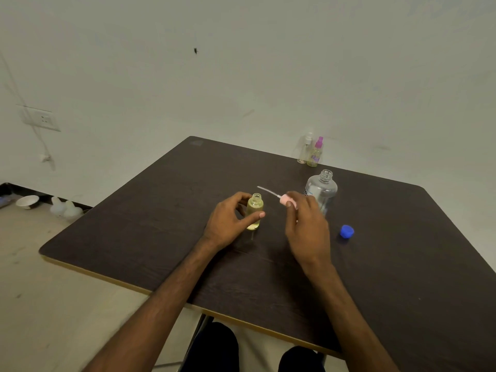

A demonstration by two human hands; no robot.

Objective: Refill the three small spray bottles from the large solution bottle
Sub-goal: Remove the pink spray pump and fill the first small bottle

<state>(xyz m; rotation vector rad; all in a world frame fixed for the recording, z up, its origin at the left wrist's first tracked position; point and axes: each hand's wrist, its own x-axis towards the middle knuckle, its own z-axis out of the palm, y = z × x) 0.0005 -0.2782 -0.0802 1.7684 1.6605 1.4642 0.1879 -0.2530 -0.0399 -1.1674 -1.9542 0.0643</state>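
Observation:
A small uncapped spray bottle [255,208] with yellowish liquid stands upright on the dark table [161,224]. My left hand [230,220] grips it from the left. My right hand [306,224] holds a pink spray head [285,200], its thin dip tube pointing up and left, beside the bottle's mouth. The large clear solution bottle [322,190] stands uncapped just behind my right hand. Its blue cap [347,231] lies on the table to the right. Two more small spray bottles, a white-topped one [305,150] and a purple-topped one [315,153], stand together at the far edge.
The table's far edge runs along a white wall. On the floor at left lie a white bowl [27,202] and pale plastic bottles [65,208]. A wall socket [43,120] sits at left. My knees [214,347] show under the near edge.

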